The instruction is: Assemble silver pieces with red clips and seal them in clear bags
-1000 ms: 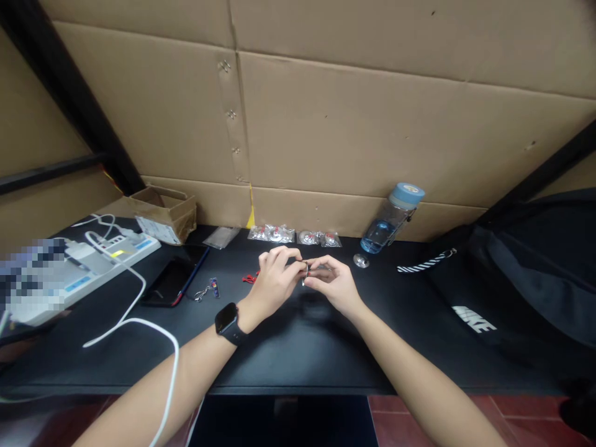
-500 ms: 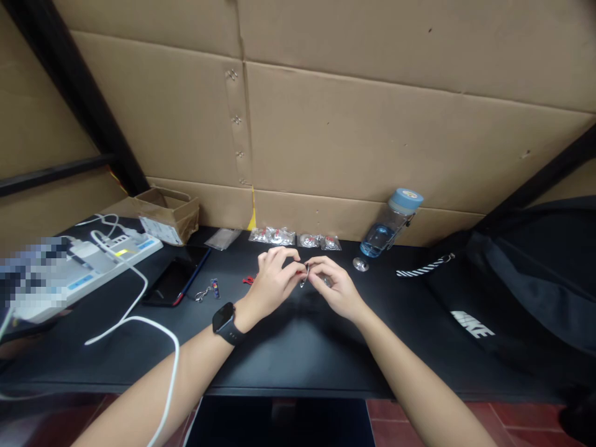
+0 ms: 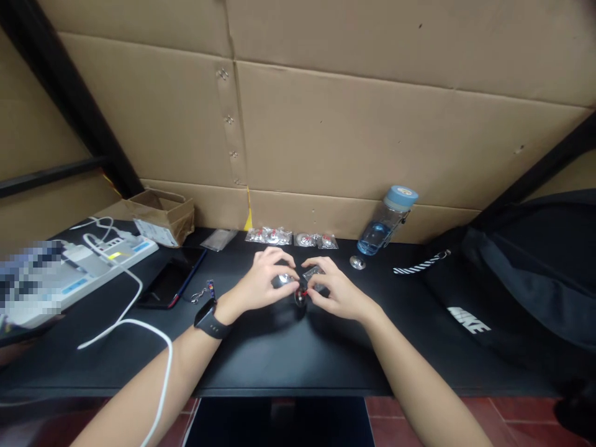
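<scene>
A small shiny metal disc (image 3: pixel 300 298) with a red cord (image 3: pixel 305 292) is between my two hands, above the black table. My right hand (image 3: pixel 336 288) pinches at the red cord, thumb and forefinger curled in. The thumb and fingers of my left hand (image 3: pixel 267 282), with a black watch on its wrist, bend in around a second silver disc (image 3: pixel 285 280); its fingertips meet near the corded disc. A clear plastic packet (image 3: pixel 313 275) shows partly behind my right fingers. To the right lies another domed metal disc (image 3: pixel 357 263).
Clear packets of metal discs (image 3: pixel 274 236) line the back by the cardboard wall. A blue-capped bottle (image 3: pixel 386 220) leans there. At left are a cardboard box (image 3: pixel 162 214), a phone (image 3: pixel 172 279), a keychain (image 3: pixel 199 294), a power strip (image 3: pixel 77 285) and a white cable (image 3: pixel 158 338). A black bag (image 3: pixel 503 292) is at right.
My hands have come slightly apart and lower. The silver disc and the corded disc now show between them, where only a thin edge showed before. The view has shifted slightly.
</scene>
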{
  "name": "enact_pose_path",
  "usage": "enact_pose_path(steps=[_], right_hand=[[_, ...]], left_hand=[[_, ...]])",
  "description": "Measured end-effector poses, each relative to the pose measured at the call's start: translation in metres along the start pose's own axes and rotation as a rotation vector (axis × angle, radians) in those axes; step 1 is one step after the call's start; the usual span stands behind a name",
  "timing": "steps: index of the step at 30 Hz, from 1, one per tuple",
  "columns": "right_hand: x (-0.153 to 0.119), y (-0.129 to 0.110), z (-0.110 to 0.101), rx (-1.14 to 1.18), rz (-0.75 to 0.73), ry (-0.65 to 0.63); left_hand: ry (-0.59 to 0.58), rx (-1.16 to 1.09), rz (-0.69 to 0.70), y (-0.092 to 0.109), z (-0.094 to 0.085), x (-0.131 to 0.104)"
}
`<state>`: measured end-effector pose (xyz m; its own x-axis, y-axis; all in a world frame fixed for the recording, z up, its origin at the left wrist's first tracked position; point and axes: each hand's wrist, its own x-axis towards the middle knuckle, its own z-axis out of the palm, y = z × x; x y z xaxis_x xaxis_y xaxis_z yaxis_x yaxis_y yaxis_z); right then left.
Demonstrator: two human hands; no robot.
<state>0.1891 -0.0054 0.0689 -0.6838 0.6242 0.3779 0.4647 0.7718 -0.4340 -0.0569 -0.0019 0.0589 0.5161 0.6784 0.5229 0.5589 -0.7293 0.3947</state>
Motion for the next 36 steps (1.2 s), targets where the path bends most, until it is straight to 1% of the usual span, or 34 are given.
enact_pose_path(steps=[2,6,10,12,14,16,18,19,20,22,24,25,27,29,31,32,34,35,36], right_hand=[[0.0,0.0,-0.001,0.016,-0.002,-0.006],[-0.001,0.002,0.0,0.036,0.005,-0.013],[-0.002,0.006,0.0,0.025,0.018,-0.02],[-0.002,0.008,0.0,0.011,0.02,-0.031],[-0.002,0.009,0.002,-0.008,0.021,-0.043],[-0.002,0.01,0.005,-0.031,0.024,-0.055],[-0.001,0.009,0.007,-0.053,0.027,-0.069],[-0.001,0.009,0.009,-0.061,0.026,-0.078],[-0.001,0.008,0.01,-0.066,0.024,-0.085],[-0.001,0.007,0.012,-0.068,0.019,-0.099],[-0.001,0.005,0.014,-0.068,0.016,-0.109],[0.0,0.004,0.015,-0.072,0.017,-0.113],[0.001,0.003,0.016,-0.101,0.017,-0.122],[0.002,0.006,0.013,-0.162,0.03,-0.099],[0.001,0.018,0.004,-0.245,0.091,0.0],[-0.001,0.028,-0.002,-0.288,0.149,0.075],[-0.011,0.055,-0.018,-0.371,0.317,0.239],[-0.017,0.071,-0.025,-0.402,0.404,0.273],[-0.025,0.087,-0.033,-0.414,0.487,0.261]], left_hand=[[-0.097,-0.023,0.029,0.002,0.007,-0.001],[-0.169,-0.049,0.028,0.005,0.021,-0.002],[-0.196,-0.038,0.023,0.003,0.027,-0.003],[-0.189,-0.012,0.023,0.0,0.026,-0.003],[-0.159,0.036,0.019,-0.006,0.021,-0.001],[-0.097,0.103,-0.012,-0.017,0.011,0.0],[-0.017,0.18,-0.085,-0.036,-0.003,-0.002],[0.004,0.225,-0.132,-0.048,-0.01,-0.004],[0.006,0.272,-0.175,-0.06,-0.017,-0.007],[-0.046,0.342,-0.239,-0.082,-0.028,-0.014],[-0.1,0.369,-0.261,-0.097,-0.033,-0.019],[-0.117,0.38,-0.255,-0.101,-0.033,-0.02],[-0.148,0.425,-0.201,-0.101,-0.029,-0.018],[-0.175,0.516,-0.106,-0.095,-0.023,-0.011],[-0.196,0.618,0.013,-0.088,-0.017,-0.002],[-0.204,0.66,0.072,-0.085,-0.015,0.002],[-0.223,0.718,0.17,-0.082,-0.014,0.007],[-0.235,0.733,0.205,-0.082,-0.014,0.008],[-0.248,0.741,0.226,-0.083,-0.014,0.008]])
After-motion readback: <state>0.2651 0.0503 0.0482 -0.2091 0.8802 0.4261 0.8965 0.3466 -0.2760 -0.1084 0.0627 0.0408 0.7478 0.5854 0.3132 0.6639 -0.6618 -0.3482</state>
